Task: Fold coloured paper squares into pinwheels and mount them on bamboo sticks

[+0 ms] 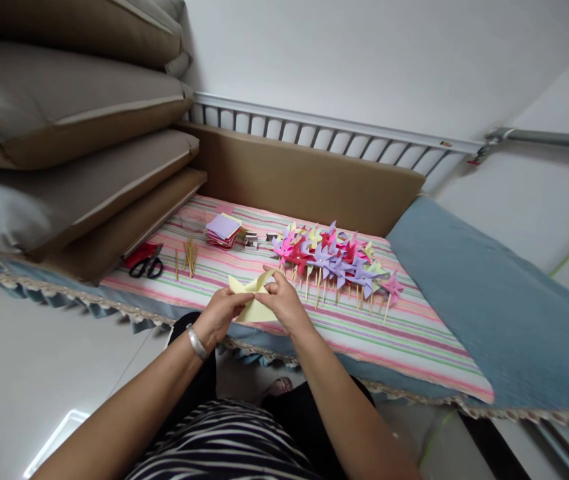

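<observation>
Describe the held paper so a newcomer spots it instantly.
Start from the striped mat. Above its near edge, the left hand and right hand pinch a pale yellow sheet. Unlike the flat paper stack and the stick-mounted pinwheels, it is held, curled and stickless.

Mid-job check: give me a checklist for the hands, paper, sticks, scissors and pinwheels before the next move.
1. Left hand gripping the pale yellow sheet of paper: ok.
2. Right hand gripping the sheet: ok.
3. Folded flaps meeting at its centre: cannot tell, fingers cover it.
4. Thin tan sticks laid out: ok, left of the hands.
5. Black-handled scissors set down: ok.
6. Multicoloured paper pinwheels out of both hands: ok.
</observation>
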Tool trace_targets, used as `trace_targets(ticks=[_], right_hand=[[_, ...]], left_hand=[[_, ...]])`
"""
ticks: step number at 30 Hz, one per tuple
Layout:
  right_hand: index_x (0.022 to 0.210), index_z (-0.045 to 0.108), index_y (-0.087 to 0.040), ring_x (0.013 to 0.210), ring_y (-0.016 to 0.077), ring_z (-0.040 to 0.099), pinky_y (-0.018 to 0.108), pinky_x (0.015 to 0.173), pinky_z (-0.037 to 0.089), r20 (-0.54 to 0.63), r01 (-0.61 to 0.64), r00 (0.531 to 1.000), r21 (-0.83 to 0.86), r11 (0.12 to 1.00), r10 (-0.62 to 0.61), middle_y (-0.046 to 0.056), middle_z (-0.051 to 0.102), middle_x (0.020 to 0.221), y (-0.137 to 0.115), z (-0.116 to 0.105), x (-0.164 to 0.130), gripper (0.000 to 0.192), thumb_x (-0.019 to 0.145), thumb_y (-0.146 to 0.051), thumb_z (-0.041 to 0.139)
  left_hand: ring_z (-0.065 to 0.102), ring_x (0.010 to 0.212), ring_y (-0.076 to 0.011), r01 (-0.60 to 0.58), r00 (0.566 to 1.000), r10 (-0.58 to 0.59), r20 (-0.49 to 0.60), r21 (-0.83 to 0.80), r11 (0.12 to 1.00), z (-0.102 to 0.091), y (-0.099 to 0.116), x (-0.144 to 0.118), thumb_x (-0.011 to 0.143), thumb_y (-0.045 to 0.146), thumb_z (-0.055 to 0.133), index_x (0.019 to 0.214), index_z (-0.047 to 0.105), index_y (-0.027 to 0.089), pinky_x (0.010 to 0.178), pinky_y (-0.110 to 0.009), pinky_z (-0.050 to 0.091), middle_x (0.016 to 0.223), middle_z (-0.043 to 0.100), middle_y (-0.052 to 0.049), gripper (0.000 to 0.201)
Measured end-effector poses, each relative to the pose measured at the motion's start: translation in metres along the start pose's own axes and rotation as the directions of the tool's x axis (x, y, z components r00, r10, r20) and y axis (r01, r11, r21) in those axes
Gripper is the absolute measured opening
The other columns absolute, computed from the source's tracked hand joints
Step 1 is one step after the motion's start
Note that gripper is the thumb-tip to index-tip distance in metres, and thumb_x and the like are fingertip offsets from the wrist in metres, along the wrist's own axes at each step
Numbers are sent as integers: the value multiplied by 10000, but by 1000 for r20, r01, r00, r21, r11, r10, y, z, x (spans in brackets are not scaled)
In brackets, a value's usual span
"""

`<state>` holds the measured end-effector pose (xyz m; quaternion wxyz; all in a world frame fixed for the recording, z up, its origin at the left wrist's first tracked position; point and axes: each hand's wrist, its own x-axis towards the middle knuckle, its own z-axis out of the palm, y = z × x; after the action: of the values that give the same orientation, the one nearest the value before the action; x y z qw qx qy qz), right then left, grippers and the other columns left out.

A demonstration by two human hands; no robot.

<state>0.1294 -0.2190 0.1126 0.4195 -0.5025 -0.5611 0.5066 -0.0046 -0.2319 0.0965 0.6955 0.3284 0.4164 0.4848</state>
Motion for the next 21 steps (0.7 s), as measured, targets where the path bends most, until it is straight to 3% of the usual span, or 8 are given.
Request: trace_targets(ticks=[3, 6, 8, 11, 13, 16, 21], right_hand=[[1268, 411, -164, 561, 132, 572, 244, 554, 465, -26, 17, 999, -53, 998, -19, -48, 592, 635, 0, 0, -5, 606, 692, -224, 586], [1213, 494, -171, 719, 161, 611, 304, 700, 501, -147, 191, 961, -262, 946, -235, 23, 638, 795, 2, -7, -19, 460, 765, -250, 561], [1167, 544, -202, 882, 187, 604, 350, 827, 484, -134, 354, 883, -441, 825, -451, 62, 640, 940, 5, -13, -31, 360, 808, -231, 528], [1136, 570, -235, 1105, 220, 515, 420, 962, 416, 52, 520, 777, -614, 594, -627, 85, 581, 1161, 11, -19, -45, 343, 817, -142, 484], [1153, 557, -233, 1224, 241, 422, 465, 1011, 372, 143, 557, 747, -669, 492, -650, 93, 481, 1314, 14, -20, -49, 394, 795, -93, 471], [1148, 553, -198, 1322, 262, 298, 494, 1047, 329, 171, 545, 731, -728, 415, -660, 114, 355, 1423, 18, -17, -49, 398, 779, -74, 472], [960, 618, -201, 1307, 259, 324, 497, 1036, 338, 134, 531, 703, -753, 389, -699, 108, 397, 1398, 19, -12, -44, 228, 810, -107, 474]], left_hand=[[591, 529, -145, 0, 999, 0, -33, 2, 1000, -4, 3, 2, 519, 233, 769, 747, 682, 82, 563, -255, 434, 621, 687, -57, 286], [608, 537, -159, 5, 998, -5, -57, -11, 1000, -10, 9, 2, 525, 218, 758, 742, 681, 80, 572, -262, 455, 606, 689, -60, 269], [615, 545, -162, 5, 998, -6, -62, -19, 1000, -13, 13, 2, 527, 209, 755, 712, 677, 73, 583, -260, 465, 596, 688, -65, 243], [615, 552, -161, 6, 999, -7, -42, -33, 999, -15, 18, 2, 529, 201, 756, 688, 669, 68, 587, -256, 469, 585, 681, -66, 225], [610, 544, -159, 15, 999, -17, -30, -42, 999, -16, 19, 3, 527, 197, 757, 684, 662, 73, 575, -256, 465, 584, 677, -61, 222], [603, 532, -161, 39, 999, -39, -18, -41, 998, -15, 18, 5, 522, 194, 755, 659, 644, 84, 551, -259, 459, 582, 669, -59, 207], [609, 543, -171, 37, 999, -38, -31, -24, 999, -15, 18, 5, 507, 201, 754, 629, 633, 94, 560, -265, 459, 579, 668, -59, 202]])
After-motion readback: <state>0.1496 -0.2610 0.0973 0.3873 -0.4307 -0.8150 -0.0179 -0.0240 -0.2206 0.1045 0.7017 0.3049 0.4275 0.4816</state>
